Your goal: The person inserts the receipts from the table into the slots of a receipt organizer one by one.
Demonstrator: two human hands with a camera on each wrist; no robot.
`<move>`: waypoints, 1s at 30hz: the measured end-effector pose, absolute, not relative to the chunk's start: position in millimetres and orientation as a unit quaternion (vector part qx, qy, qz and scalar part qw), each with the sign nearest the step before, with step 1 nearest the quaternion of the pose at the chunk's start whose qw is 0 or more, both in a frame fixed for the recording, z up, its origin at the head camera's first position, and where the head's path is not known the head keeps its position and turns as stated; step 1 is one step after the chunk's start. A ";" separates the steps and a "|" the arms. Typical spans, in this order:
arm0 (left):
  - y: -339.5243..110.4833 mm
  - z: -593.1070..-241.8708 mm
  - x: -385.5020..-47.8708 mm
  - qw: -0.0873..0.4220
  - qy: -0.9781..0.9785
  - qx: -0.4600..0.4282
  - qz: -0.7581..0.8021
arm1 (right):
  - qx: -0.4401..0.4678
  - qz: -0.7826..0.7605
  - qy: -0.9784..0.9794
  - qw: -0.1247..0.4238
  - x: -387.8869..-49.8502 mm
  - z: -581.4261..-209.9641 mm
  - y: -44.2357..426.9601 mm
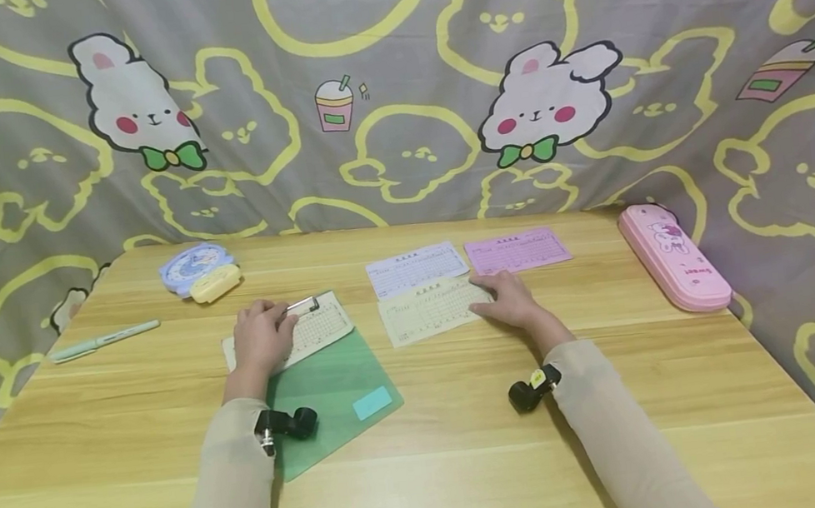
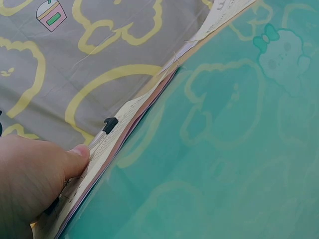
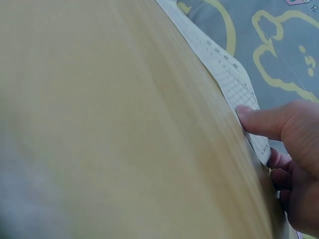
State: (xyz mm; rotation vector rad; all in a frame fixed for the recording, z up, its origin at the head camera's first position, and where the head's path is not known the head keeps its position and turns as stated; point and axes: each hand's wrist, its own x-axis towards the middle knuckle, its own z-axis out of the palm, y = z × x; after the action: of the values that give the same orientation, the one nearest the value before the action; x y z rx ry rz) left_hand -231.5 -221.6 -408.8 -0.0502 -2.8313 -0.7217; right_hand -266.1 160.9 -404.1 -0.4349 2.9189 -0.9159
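My left hand grips the top of a green clipboard at its metal clip. In the left wrist view the thumb lies beside the clip's black corner. Under the clip is a stack of printed forms, pale on top with coloured edges below. My right hand pinches the right end of a pale yellow form on the table; in the right wrist view the thumb is on top, and the sheet's corner lifts slightly. A lilac form and a purple form lie just behind it.
A pale green pen lies at the left. Behind it are a round blue item and a small yellow item. A pink pencil case sits by the table's right edge. A patterned curtain hangs behind the table.
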 end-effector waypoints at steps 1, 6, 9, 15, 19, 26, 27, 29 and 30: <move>-221.9 -409.0 -231.7 0.109 -0.963 -0.016 -0.245 | -0.140 -0.295 0.945 0.025 -265.1 -404.2 160.6; -222.1 -410.1 -232.3 0.112 -0.963 -0.013 -0.245 | -0.143 -0.295 0.945 0.016 -262.8 -404.7 159.5; -221.8 -410.3 -232.0 0.114 -0.963 -0.015 -0.245 | -0.147 -0.302 0.942 0.010 -262.6 -404.6 159.4; -221.8 -411.0 -232.1 0.111 -0.963 -0.014 -0.245 | -0.155 -0.348 0.925 0.010 -264.1 -407.4 161.4; -221.6 -410.5 -232.7 0.107 -0.963 -0.008 -0.249 | -0.151 -0.390 0.908 0.019 -264.2 -409.2 162.6; -221.6 -410.2 -232.4 0.109 -0.961 -0.012 -0.254 | -0.124 -0.428 0.895 0.027 -259.7 -405.1 164.8; -221.6 -410.4 -232.3 0.109 -0.961 -0.012 -0.253 | -0.120 -0.433 0.893 0.028 -258.9 -404.2 165.5; -221.7 -410.6 -232.2 0.108 -0.961 -0.011 -0.255 | -0.110 -0.446 0.887 0.037 -256.2 -401.1 166.3; -221.6 -410.9 -232.3 0.108 -0.961 -0.011 -0.255 | -0.108 -0.460 0.880 0.048 -254.7 -399.3 166.6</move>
State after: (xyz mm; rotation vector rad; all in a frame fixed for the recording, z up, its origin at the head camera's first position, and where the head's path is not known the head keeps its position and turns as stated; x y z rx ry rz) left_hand -232.3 -221.6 -410.9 -0.0314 -2.8282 -0.7497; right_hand -254.7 166.6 -399.3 -0.3287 2.6839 -1.4035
